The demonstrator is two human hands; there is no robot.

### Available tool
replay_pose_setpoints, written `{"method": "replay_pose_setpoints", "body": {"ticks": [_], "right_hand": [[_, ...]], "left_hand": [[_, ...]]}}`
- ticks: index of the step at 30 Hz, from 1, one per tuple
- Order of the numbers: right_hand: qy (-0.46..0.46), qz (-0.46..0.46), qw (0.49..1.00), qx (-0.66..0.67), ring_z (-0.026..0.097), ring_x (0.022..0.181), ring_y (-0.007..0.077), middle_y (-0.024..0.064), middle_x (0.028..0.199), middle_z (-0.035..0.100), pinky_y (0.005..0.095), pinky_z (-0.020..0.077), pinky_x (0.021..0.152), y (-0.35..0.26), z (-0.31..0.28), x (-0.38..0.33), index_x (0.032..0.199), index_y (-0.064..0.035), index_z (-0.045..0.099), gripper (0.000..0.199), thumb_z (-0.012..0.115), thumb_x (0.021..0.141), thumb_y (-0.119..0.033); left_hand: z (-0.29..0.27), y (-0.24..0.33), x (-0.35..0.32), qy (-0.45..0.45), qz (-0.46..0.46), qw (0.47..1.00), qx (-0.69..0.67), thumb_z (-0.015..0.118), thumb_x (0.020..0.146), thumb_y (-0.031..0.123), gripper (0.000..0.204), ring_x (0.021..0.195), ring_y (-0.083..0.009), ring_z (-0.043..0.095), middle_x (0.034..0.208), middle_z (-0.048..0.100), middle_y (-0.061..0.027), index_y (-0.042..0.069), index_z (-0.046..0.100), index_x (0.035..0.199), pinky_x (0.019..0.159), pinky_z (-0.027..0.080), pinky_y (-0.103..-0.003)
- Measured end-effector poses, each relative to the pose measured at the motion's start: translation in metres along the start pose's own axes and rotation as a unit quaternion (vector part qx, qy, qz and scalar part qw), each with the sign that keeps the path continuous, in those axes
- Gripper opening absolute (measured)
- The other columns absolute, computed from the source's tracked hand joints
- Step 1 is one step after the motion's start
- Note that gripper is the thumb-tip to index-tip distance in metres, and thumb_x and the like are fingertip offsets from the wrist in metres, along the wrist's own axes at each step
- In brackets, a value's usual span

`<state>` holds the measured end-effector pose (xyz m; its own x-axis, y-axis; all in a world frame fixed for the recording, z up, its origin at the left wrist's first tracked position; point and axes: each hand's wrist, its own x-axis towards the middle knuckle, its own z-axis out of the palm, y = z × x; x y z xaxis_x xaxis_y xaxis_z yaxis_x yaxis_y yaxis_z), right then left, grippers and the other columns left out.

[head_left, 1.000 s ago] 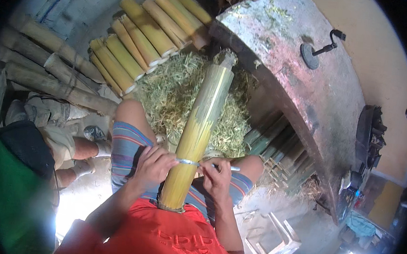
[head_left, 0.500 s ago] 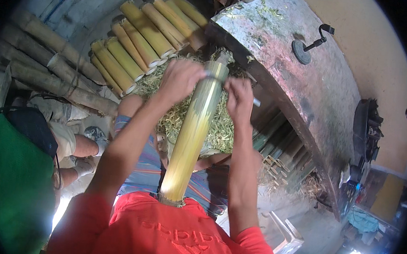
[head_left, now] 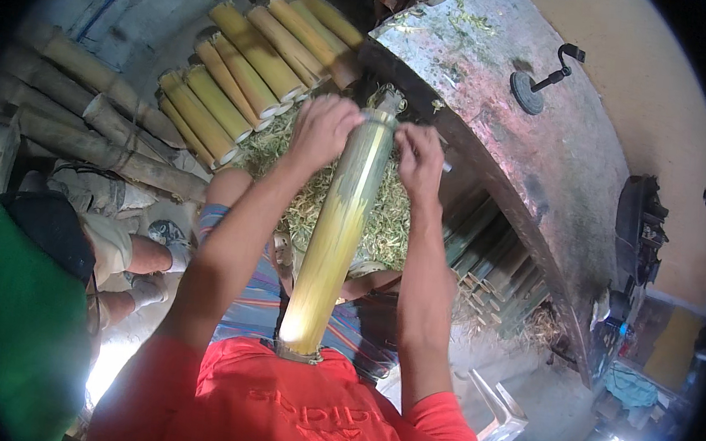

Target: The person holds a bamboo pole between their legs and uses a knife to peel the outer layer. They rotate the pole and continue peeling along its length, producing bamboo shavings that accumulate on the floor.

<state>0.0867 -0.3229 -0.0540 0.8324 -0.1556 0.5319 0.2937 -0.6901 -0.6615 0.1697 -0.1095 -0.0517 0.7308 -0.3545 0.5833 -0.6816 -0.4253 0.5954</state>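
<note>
A thick bamboo section point(head_left: 334, 227) slopes away from my body, its near end against my shirt and its far end at a post by the bench. Its surface is yellow toward me and greenish at the far part. Across that far end lies a drawknife point(head_left: 380, 121), its thin blade blurred. My left hand point(head_left: 323, 131) is closed around its left end, though the grip there is hidden by my fingers. On the other side my right hand point(head_left: 418, 161) is closed too, and a pale handle end pokes out beside it.
Several yellow bamboo pieces point(head_left: 254, 51) lie in a row beyond my left hand. Shavings point(head_left: 288, 207) cover the floor under the bamboo. To the right stands a long bench point(head_left: 541, 144) with thin bamboo lengths point(head_left: 490, 264) below. A person in green point(head_left: 18, 310) is close at left.
Both hands and the drawknife have slid a little farther away from me, toward the bamboo's far end. The bamboo has stayed nearly in place.
</note>
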Motion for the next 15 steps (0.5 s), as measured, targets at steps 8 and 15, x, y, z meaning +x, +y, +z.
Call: {"method": "replay_pose_setpoints", "body": {"ticks": [8, 15], "right_hand": [[0.076, 0.083, 0.994, 0.015, 0.065, 0.084, 0.0224, 0.0108, 0.095, 0.067, 0.0342, 0.0526, 0.077, -0.03, -0.004, -0.024, 0.112, -0.0032, 0.075, 0.015, 0.075, 0.097, -0.005], [0.046, 0.087, 0.995, 0.018, 0.065, 0.084, 0.0217, 0.0119, 0.098, 0.066, 0.0333, 0.0534, 0.074, -0.063, -0.024, -0.083, 0.111, -0.0026, 0.074, 0.014, 0.074, 0.097, 0.0]], "left_hand": [[-0.046, 0.056, -0.039, 0.037, -0.007, 0.991, 0.131, 0.084, 0.089, 0.031, 0.071, 0.137, -0.0462, 0.049, 0.147, 0.049, -0.026, 0.008, 0.055, 0.149, 0.118, 0.038, -0.051], [-0.051, 0.11, -0.168, -0.147, -0.416, 0.814, -0.378, 0.089, 0.088, 0.03, 0.093, 0.125, -0.0299, 0.063, 0.135, 0.061, -0.0231, -0.004, 0.035, 0.155, 0.108, 0.052, -0.047]]}}
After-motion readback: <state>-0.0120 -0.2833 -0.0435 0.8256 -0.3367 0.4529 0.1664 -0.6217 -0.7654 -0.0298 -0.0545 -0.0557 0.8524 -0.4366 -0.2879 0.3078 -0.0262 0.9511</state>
